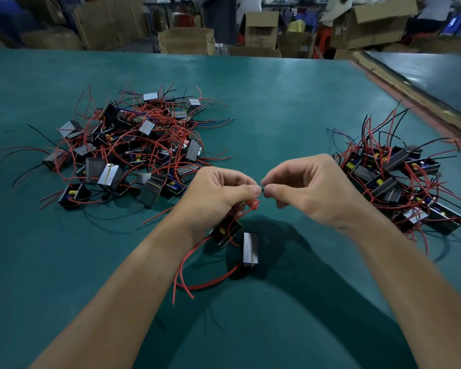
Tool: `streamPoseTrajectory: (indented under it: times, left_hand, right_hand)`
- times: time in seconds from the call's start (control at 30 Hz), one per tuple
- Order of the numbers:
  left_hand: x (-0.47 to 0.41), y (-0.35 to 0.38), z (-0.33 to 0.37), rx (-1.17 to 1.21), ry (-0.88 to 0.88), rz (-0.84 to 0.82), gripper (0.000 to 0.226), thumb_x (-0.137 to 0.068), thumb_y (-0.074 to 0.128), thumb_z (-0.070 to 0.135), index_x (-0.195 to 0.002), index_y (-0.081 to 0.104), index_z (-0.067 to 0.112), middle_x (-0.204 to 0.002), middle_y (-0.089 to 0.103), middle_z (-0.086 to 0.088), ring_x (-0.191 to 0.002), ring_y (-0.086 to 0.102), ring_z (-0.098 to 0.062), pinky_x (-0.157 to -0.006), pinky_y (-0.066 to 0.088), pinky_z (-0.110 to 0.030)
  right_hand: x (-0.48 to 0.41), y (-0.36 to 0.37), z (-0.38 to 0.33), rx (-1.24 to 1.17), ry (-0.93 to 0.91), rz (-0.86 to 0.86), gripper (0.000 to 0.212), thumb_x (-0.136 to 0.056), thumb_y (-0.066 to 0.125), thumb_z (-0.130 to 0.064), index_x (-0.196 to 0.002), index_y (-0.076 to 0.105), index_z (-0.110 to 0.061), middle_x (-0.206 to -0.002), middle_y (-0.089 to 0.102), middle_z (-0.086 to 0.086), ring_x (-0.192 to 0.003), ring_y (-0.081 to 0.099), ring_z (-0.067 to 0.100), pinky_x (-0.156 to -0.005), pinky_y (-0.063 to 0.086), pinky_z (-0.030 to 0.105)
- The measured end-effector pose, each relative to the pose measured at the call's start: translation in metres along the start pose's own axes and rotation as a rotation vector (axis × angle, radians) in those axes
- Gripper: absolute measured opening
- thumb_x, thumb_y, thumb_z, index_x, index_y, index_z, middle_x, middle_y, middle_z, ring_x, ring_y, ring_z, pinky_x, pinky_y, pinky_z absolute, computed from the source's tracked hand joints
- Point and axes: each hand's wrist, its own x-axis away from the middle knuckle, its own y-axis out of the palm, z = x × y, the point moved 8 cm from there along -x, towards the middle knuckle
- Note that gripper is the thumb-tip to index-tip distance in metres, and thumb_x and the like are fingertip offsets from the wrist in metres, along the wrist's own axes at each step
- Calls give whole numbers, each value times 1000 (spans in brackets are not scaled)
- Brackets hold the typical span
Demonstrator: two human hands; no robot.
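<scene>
My left hand (220, 194) and my right hand (308, 187) meet fingertip to fingertip over the green table (277, 107). Both pinch the end of a thin black wire (263, 190) between thumb and forefinger. Red wires (252, 205) loop out under my left hand. Hanging below that hand is a small black module (225, 233) with a yellow part. A second small black and grey block (250, 250) lies on the table just right of it, joined to a red wire (210, 282).
A big heap of black modules with red and black wires (128, 150) lies at the left. A smaller heap (399, 182) lies at the right, close to my right hand. Cardboard boxes (261, 27) stand beyond the table's far edge. Another table (437, 73) adjoins at the right.
</scene>
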Motion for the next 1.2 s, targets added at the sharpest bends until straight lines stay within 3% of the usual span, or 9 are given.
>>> streamPoseTrajectory:
  times: [0.2, 0.43, 0.53, 0.6, 0.73, 0.83, 0.93, 1.07, 1.2]
  left_hand:
    - [1, 0, -1, -28, -22, -10, 17, -87, 66, 0, -71, 70, 5, -55, 63, -4, -46, 41, -14, -46, 34, -21]
    - [0, 2, 1, -219, 75, -4, 15, -85, 67, 0, -71, 71, 4, -54, 65, 1, -45, 51, -7, -46, 39, -16]
    - [1, 6, 5, -350, 161, -24, 14, -85, 69, 2, -72, 72, 6, -57, 67, 0, -52, 60, -8, -53, 48, -21]
    - [2, 8, 7, -421, 216, -41, 12, -83, 70, 8, -72, 73, 11, -60, 69, 0, -55, 60, -8, -58, 52, -28]
    - [5, 13, 10, -478, 290, -73, 10, -83, 70, 14, -74, 74, 14, -62, 69, 2, -56, 60, -5, -57, 52, -27]
    - [5, 13, 10, -505, 283, -70, 13, -85, 70, 10, -73, 73, 15, -62, 69, 1, -57, 62, -9, -57, 55, -31]
    - [3, 8, 10, -455, 235, -28, 15, -85, 69, 7, -72, 72, 12, -61, 69, -3, -54, 61, -11, -57, 53, -33]
    - [1, 2, 6, -298, 121, 9, 15, -87, 66, 0, -73, 70, 5, -52, 65, 3, -45, 55, -1, -48, 42, -15]
    - [-1, -4, -3, -205, 9, 42, 18, -88, 66, 3, -71, 70, 8, -53, 65, 2, -49, 47, -16, -46, 37, -18]
  right_hand:
    - [1, 3, -2, 168, -56, -51, 13, -85, 75, -6, -77, 75, -16, -59, 66, -12, -56, 57, 1, -61, 48, 17]
    - [3, 9, 7, 270, 60, -127, 21, -91, 69, -13, -71, 65, -18, -58, 62, -3, -55, 53, 12, -57, 49, 36]
    - [5, 12, 13, 306, 140, -185, 25, -93, 65, -14, -68, 62, -18, -57, 58, -1, -54, 49, 14, -56, 44, 33]
    - [7, 15, 16, 263, 228, -224, 28, -95, 61, -11, -67, 60, -15, -55, 57, -1, -52, 52, 14, -55, 45, 28]
    - [16, 24, 33, -54, 529, -300, 37, -95, 54, -4, -59, 60, -15, -53, 50, 3, -45, 53, 16, -48, 50, 26]
    - [19, 26, 35, -123, 580, -340, 42, -95, 54, -6, -55, 63, -17, -54, 50, 4, -45, 53, 17, -48, 52, 26]
    - [12, 19, 32, -120, 472, -234, 30, -93, 61, -7, -64, 63, -12, -57, 57, 4, -50, 57, 17, -50, 54, 28]
    - [1, 11, 15, -12, 160, -97, 16, -84, 73, 3, -81, 66, -12, -68, 70, -1, -57, 63, 14, -57, 56, 29]
    - [2, 7, 0, 228, -80, -24, 23, -77, 79, 0, -79, 73, -22, -75, 74, -6, -66, 69, 11, -64, 56, 25]
